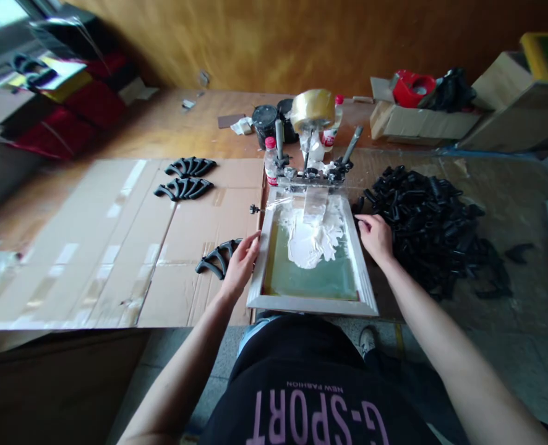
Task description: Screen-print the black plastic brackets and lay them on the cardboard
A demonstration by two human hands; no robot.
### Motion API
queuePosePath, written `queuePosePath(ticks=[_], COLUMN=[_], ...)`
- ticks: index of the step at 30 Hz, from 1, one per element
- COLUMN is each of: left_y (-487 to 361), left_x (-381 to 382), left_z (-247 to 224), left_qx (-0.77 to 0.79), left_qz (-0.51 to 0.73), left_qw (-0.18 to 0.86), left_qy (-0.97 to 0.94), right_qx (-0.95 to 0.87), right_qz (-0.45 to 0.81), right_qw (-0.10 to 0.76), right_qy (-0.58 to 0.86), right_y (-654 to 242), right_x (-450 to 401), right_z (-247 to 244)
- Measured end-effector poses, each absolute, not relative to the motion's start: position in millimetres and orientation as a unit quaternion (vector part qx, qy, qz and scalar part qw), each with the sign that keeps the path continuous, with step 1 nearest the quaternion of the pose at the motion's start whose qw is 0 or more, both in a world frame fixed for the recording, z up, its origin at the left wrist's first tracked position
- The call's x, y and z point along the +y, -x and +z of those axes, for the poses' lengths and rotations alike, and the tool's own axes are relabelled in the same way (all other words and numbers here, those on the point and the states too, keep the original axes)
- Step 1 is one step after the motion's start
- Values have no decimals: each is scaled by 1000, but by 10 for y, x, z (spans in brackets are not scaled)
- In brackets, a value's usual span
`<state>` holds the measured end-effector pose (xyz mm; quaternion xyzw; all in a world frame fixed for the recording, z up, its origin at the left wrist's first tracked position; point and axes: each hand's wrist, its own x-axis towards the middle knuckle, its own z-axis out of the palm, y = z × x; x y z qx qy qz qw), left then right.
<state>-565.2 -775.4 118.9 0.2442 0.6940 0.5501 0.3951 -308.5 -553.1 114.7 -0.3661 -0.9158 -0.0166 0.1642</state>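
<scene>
A pale framed screen (312,304) lies at the table's front edge, with white paste (308,241) spread over its upper part. My left hand (242,262) is beside the frame's left side, fingers close together, near a row of black curved parts (213,262); whether it grips one is hidden. To the right of the frame, my right hand (375,236) has its fingers curled near the frame's edge and the pile of black parts (425,216); anything between its fingers is too small to make out. A metal clamp (311,180) holds the frame's far end.
Two more rows of black parts (185,188) lie on the cardboard (116,247) at the left. Behind the clamp stand bottles (270,162), black jars (265,123) and a tape roll (313,109). Boxes (422,123) are at the back right, stacked red boxes (55,133) at the back left.
</scene>
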Motion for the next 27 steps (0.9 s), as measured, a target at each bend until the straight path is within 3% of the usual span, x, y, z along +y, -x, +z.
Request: queuePosePath(ticks=[4,9,15,21,27], left_y=[5605,5650,5659,5652,5634], left_x=[-7758,-7732,-7759,-7747,-7746], left_z=[671,466,444,481,553], left_qx=[713,733,719,722,714], left_qz=[523,489,503,499,510], left_qw=[407,399,407,413,419], left_qy=[-229,-254,-255,-243,-235], right_qx=[-896,-941,-984,-979,-975], right_qz=[32,111,150,116,154], right_qw=[198,45,-21,57,44], right_qy=[397,316,95,155,153], right_y=[3605,3960,3480,3517,3467], right_x=[-5458,-5851,-6141,-6170,-6305], right_z=[1335,1258,1205,1141,1097])
